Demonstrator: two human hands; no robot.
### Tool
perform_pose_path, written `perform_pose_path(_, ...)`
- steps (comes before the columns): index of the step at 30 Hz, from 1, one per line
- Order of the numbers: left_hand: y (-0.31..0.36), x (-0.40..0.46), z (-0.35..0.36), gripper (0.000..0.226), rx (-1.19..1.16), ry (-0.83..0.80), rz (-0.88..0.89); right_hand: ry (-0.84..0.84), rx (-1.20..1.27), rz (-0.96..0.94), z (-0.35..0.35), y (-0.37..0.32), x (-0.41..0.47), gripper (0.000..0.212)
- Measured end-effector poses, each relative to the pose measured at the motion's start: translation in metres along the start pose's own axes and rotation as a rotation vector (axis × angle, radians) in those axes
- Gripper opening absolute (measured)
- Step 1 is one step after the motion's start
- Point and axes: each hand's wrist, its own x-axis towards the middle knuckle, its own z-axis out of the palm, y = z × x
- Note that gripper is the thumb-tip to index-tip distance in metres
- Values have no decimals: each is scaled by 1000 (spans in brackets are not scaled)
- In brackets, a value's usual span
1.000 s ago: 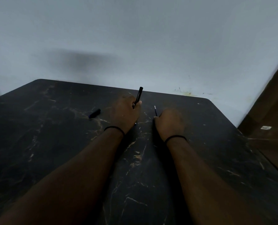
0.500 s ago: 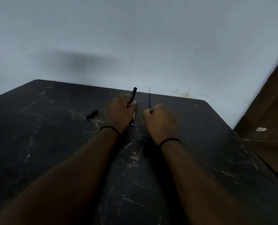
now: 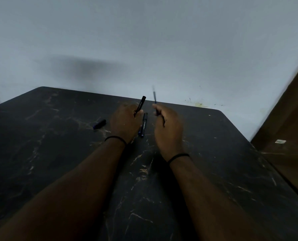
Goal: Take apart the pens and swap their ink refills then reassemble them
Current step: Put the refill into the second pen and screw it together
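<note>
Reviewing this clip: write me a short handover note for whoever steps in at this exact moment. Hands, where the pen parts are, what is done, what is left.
Left hand: grips a black pen barrel, pointing up and away.
Right hand: pinches a thin ink refill, upright and blurred by motion.
On the table: a second pen lies between the hands; a small cap lies left of the left hand.
Done: at least one refill is out of its pen.
Left: likely slide the held refill into the barrel, do the other pen, and cap. Whether the lying pen holds a refill cannot be seen.
</note>
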Motion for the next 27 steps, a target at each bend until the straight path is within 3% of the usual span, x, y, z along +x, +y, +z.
perform_pose_path(5,-6,3,3,41,18,-21,-18,58,67,40,1,1,-1,25)
perform_pose_path(12,-10,5,4,25,59,-41,-17,184,104,-69,-4,-3,0,8)
perform_pose_path(27,-4,3,-3,19,87,-47,52,187,126,-75,-1,-6,-3,9)
